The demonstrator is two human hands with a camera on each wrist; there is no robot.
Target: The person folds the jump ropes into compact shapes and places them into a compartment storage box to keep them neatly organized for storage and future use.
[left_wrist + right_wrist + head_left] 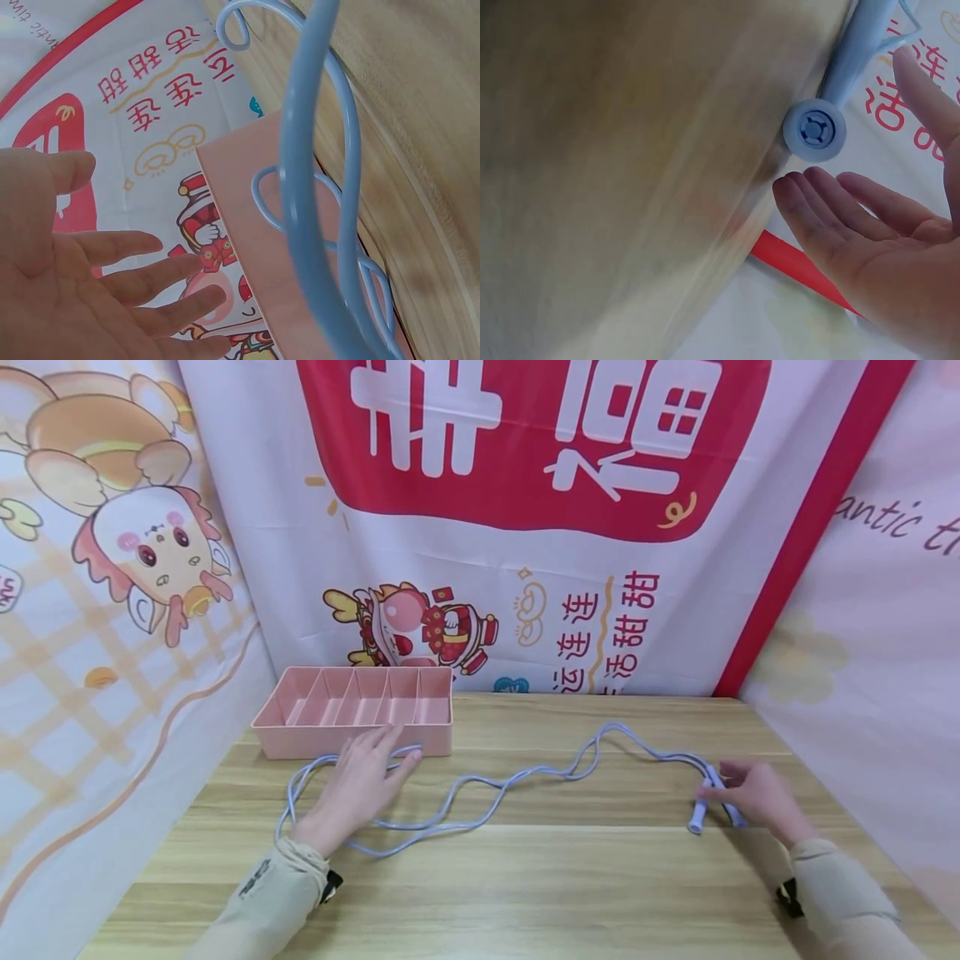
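A light-blue jump rope lies stretched over the table, its doubled cord (504,785) winding from left to right. My left hand (360,785) hovers over the looped end at the left, fingers spread, close before a pink divided box (352,743). The left wrist view shows that palm with nothing in it and the cord (300,165) running beside it. At the right, the rope's two handles (697,817) lie side by side. Around them is my right hand (761,793), thumb and fingers apart; in the right wrist view a round handle end (814,130) is just beyond the fingertips.
The wooden table (540,893) ends at the back against a printed cloth (450,543) in red and white. Patterned cloths also hang along the left side (112,693) and right side (885,693). Thin dividers split the pink box into several compartments.
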